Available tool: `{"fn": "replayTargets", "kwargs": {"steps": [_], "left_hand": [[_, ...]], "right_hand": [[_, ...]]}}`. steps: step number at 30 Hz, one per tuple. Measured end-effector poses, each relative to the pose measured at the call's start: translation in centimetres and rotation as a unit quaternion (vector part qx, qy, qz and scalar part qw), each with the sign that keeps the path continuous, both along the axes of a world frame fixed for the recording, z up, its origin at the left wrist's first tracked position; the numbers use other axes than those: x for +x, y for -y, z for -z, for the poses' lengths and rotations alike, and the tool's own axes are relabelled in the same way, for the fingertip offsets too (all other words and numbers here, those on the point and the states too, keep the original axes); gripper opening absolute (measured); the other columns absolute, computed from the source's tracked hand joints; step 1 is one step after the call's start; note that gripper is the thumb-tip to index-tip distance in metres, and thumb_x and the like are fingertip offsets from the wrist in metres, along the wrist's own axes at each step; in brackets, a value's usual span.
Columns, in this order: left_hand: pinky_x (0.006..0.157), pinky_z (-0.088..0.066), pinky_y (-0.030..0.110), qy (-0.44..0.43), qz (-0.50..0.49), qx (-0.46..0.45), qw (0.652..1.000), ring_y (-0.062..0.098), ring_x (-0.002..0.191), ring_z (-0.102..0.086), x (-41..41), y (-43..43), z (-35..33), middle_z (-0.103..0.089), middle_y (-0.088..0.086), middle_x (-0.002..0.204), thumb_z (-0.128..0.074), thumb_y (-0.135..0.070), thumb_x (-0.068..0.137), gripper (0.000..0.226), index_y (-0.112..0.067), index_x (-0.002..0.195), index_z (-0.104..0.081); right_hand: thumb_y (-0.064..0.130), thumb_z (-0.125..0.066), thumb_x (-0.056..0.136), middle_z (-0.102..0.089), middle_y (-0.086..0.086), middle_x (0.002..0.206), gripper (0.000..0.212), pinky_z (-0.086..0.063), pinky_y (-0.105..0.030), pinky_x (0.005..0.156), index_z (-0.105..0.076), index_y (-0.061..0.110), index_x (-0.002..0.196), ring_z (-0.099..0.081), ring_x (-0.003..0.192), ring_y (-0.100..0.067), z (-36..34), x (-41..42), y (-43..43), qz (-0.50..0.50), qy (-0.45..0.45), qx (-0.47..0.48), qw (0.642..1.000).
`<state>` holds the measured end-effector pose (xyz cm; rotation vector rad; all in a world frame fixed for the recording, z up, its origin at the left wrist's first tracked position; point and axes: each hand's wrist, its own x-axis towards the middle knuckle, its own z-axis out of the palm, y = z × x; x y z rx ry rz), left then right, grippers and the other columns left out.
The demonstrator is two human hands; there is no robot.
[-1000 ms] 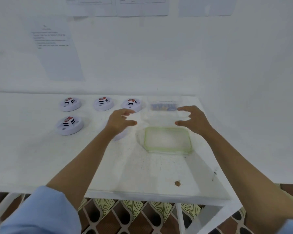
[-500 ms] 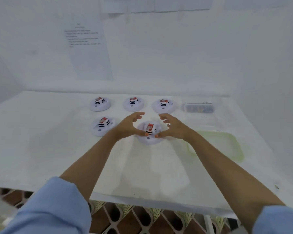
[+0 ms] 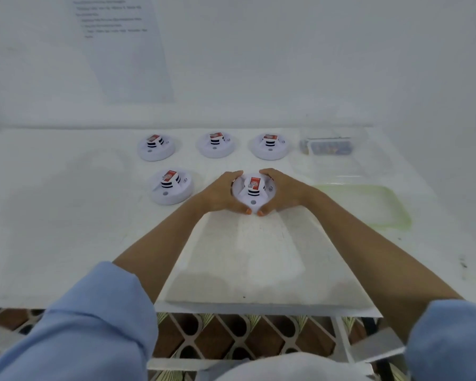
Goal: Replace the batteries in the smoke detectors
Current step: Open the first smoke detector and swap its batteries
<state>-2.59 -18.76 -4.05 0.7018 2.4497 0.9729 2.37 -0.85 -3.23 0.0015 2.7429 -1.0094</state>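
1. The smoke detector (image 3: 252, 192) sat near the middle of the table (image 3: 66, 215), a little toward the right edge.
2. The left hand (image 3: 220, 193) cupped its left rim and the right hand (image 3: 283, 191) its right rim. Both were clamped on it, fingers curled over the far side and thumbs almost meeting at the near rim. Whether it was lifted clear of the table could not be told.
3. It looked like a light, stiff plastic shell, smooth and likely slippery, so the broad round rim seemed the sound place to grip. The raised centre with its red label seemed poorer to pull on.
4. Opening it probably called for firm, not crushing, pressure.
5. Four other detectors (image 3: 171, 187) stood apart: three along the far edge and one just to the left. A clear box (image 3: 326, 147) lay at the far right corner, and a green-rimmed lid (image 3: 396, 215) by the right edge.
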Motion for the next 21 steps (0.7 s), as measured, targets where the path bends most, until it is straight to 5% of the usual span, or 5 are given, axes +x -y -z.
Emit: {"fn": "replayTargets", "kwargs": {"steps": [5,9,13,16,21], "left_hand": [[0.104,-0.042,0.044,-0.016,0.011,0.002,1.0,0.021,0.123,-0.048,-1.4,-0.1,0.9,-0.048,0.004,0.135,-0.086,-0.058,0.032,0.119,-0.015,0.133,-0.04],[0.093,-0.042,0.012,-0.008,0.016,0.023,1.0,0.016,0.118,-0.043,-1.1,-0.8,-0.6,-0.049,-0.009,0.118,-0.087,-0.029,0.046,0.09,-0.017,0.121,-0.039],[0.103,-0.028,0.025,-0.013,0.047,0.042,0.998,0.021,0.132,-0.026,-1.4,-2.6,-2.4,-0.023,0.008,0.143,-0.088,-0.029,0.053,0.126,-0.027,0.148,-0.004],[0.105,-0.037,0.029,-0.018,0.071,0.071,0.995,0.019,0.126,-0.035,-1.3,-4.4,-4.0,-0.031,0.007,0.135,-0.085,-0.038,0.046,0.128,-0.033,0.147,-0.008],[0.073,-0.055,0.019,0.046,0.063,0.242,0.967,0.016,0.112,-0.051,-1.1,-7.6,-5.1,-0.043,-0.001,0.126,-0.081,0.003,0.06,0.103,-0.019,0.141,-0.02]], "right_hand": [[0.019,-0.084,0.063,-0.034,-0.003,0.145,0.102,-0.034,-0.025,0.099,-0.021,0.012,0.143,-0.038,0.13,-0.019,0.1,-0.2,0.0,0.005,-0.007,0.012,1.0],[0.009,-0.084,0.062,-0.044,-0.006,0.135,0.091,-0.039,-0.024,0.092,-0.031,0.011,0.137,-0.045,0.122,-0.02,-1.0,0.0,-0.4,0.015,-0.044,-0.044,0.998],[0.006,-0.087,0.054,-0.047,-0.002,0.132,0.101,-0.045,-0.034,0.1,-0.032,0.015,0.138,-0.048,0.12,-0.018,-2.9,0.4,-1.8,0.015,-0.072,-0.153,0.985],[-0.002,-0.082,0.059,-0.042,0.002,0.136,0.099,-0.05,-0.031,0.096,-0.03,0.019,0.14,-0.046,0.122,-0.017,-4.5,0.9,-3.5,0.001,-0.089,-0.22,0.971],[0.005,-0.057,0.087,-0.04,0.005,0.133,0.065,-0.04,-0.035,0.102,-0.029,0.024,0.142,-0.053,0.105,-0.011,-6.7,1.4,-7.8,0.063,-0.092,-0.426,0.898]]}}
